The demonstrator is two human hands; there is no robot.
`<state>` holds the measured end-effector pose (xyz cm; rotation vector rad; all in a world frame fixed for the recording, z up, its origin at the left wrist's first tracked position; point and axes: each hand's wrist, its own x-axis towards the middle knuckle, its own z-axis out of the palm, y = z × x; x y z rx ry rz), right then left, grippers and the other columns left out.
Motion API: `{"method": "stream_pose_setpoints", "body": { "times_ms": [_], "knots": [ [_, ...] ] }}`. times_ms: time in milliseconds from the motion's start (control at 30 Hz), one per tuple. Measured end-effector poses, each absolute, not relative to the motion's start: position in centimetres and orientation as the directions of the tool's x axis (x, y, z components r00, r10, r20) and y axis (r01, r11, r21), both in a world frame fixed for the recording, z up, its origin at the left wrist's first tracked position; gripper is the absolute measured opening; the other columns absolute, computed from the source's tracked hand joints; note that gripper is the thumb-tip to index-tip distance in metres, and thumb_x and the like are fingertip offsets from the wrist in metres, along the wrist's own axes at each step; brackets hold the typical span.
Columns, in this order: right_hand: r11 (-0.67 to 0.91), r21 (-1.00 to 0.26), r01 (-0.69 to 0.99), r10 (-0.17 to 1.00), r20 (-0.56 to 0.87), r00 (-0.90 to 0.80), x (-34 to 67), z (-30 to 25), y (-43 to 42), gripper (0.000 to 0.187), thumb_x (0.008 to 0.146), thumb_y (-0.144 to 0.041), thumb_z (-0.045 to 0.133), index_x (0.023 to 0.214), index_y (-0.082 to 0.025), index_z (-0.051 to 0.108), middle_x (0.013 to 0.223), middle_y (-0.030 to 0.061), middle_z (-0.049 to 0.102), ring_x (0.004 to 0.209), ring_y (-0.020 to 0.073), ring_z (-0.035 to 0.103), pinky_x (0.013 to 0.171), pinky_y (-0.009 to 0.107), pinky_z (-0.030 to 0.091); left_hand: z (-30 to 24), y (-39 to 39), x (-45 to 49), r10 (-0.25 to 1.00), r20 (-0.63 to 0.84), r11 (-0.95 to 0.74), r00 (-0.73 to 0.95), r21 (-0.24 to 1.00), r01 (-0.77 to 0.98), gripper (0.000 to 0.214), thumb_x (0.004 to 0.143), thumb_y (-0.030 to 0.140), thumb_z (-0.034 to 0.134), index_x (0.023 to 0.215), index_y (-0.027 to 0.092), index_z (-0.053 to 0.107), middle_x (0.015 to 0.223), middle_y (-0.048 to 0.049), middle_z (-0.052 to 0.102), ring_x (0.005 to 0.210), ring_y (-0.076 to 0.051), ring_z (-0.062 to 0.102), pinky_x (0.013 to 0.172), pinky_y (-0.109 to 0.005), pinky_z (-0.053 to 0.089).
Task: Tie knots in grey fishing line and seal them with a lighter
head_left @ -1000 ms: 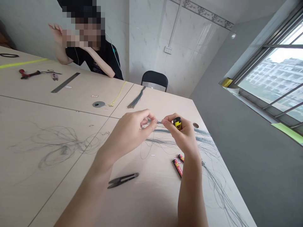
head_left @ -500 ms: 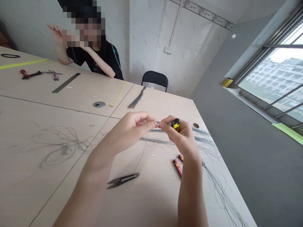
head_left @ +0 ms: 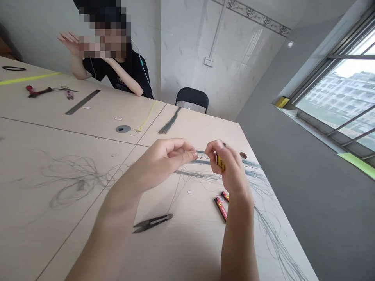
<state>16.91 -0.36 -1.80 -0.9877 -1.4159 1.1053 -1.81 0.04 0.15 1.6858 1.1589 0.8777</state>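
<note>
Yellow-black lighter [head_left: 220, 162] sits in the right hand [head_left: 231, 168], fingers curled round it; left hand [head_left: 165, 158] pinches grey thread [head_left: 201, 152] above the counter [head_left: 73, 134], near thread snips [head_left: 152, 223].

Yellow object [head_left: 220, 162] mostly hidden in my right hand [head_left: 231, 168], kind unconfirmed, fine thread [head_left: 202, 156] at the fingertips of my left hand [head_left: 164, 162] too thin to trace, red-and-black packets [head_left: 220, 207] partly masked by my right wrist [head_left: 239, 199], left forearm [head_left: 102, 244] and right forearm [head_left: 238, 248] cut off by the lower frame edge
</note>
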Motion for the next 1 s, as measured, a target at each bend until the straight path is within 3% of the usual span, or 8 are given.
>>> {"method": "stream_pose_setpoints", "body": {
  "times_ms": [133, 200, 300, 567, 767, 1000],
  "knots": [
    [0.217, -0.964, 0.153, 0.976, 0.218, -0.011, 16.6, -2.1, -0.2, 0.054, 0.097, -0.059, 0.040, 0.059, -0.020, 0.044, 0.054, -0.0029, 0.033, 0.051, 0.0110, 0.027, 0.049, 0.029, 0.019, 0.3, -0.3, -1.7, 0.950, 0.096, -0.200, 0.297, 0.918, 0.342, 0.029, 0.089, 0.049, 0.060, 0.080, 0.023, 0.068, 0.075, 0.0026, 0.054, 0.069, -0.012, 0.045, 0.062, -0.025, 0.035],
    [0.260, -0.914, 0.312, 0.954, 0.293, 0.064, 16.3, -2.5, -0.1, 0.050, 0.098, -0.050, 0.040, 0.059, -0.020, 0.037, 0.054, -0.0026, 0.032, 0.052, 0.0119, 0.029, 0.051, 0.029, 0.021, 0.3, -0.4, -1.6, 0.948, 0.084, -0.193, 0.306, 0.918, 0.347, 0.029, 0.090, 0.049, 0.060, 0.080, 0.023, 0.067, 0.076, 0.0026, 0.055, 0.070, -0.012, 0.046, 0.063, -0.025, 0.035],
    [0.333, -0.836, 0.435, 0.920, 0.390, 0.045, 15.8, -3.1, -0.1, 0.038, 0.099, -0.039, 0.035, 0.065, -0.021, 0.036, 0.056, -0.0031, 0.034, 0.053, 0.0127, 0.030, 0.051, 0.029, 0.021, 0.3, -0.3, -1.4, 0.946, 0.050, -0.167, 0.319, 0.921, 0.351, 0.028, 0.090, 0.049, 0.059, 0.082, 0.023, 0.067, 0.079, 0.0027, 0.059, 0.075, -0.013, 0.050, 0.068, -0.026, 0.037],
    [0.410, -0.787, 0.461, 0.894, 0.448, -0.030, 15.5, -3.6, 0.0, 0.022, 0.098, -0.033, 0.034, 0.079, -0.024, 0.038, 0.059, -0.0059, 0.036, 0.049, 0.0119, 0.035, 0.050, 0.026, 0.023, -0.3, 0.1, -1.4, 0.937, 0.006, -0.140, 0.349, 0.922, 0.361, 0.030, 0.089, 0.053, 0.058, 0.084, 0.025, 0.068, 0.078, 0.0029, 0.062, 0.077, -0.015, 0.053, 0.071, -0.028, 0.039],
    [0.422, -0.776, 0.469, 0.888, 0.459, -0.039, 15.5, -3.8, 0.0, 0.020, 0.098, -0.032, 0.032, 0.080, -0.024, 0.037, 0.060, -0.0061, 0.035, 0.049, 0.0120, 0.035, 0.050, 0.026, 0.024, -0.3, 0.2, -1.4, 0.936, 0.006, -0.136, 0.351, 0.928, 0.347, 0.030, 0.090, 0.053, 0.058, 0.085, 0.025, 0.068, 0.086, 0.0023, 0.068, 0.084, -0.017, 0.058, 0.078, -0.031, 0.041],
    [0.403, -0.771, 0.493, 0.894, 0.447, -0.031, 15.5, -3.5, 0.0, 0.017, 0.096, -0.030, 0.031, 0.081, -0.024, 0.037, 0.060, -0.0066, 0.034, 0.048, 0.0123, 0.034, 0.051, 0.027, 0.024, -0.1, 0.2, -1.3, 0.939, -0.004, -0.127, 0.343, 0.924, 0.361, 0.029, 0.089, 0.053, 0.059, 0.081, 0.026, 0.068, 0.078, 0.0048, 0.065, 0.079, -0.014, 0.056, 0.074, -0.028, 0.040]
  ]
}}
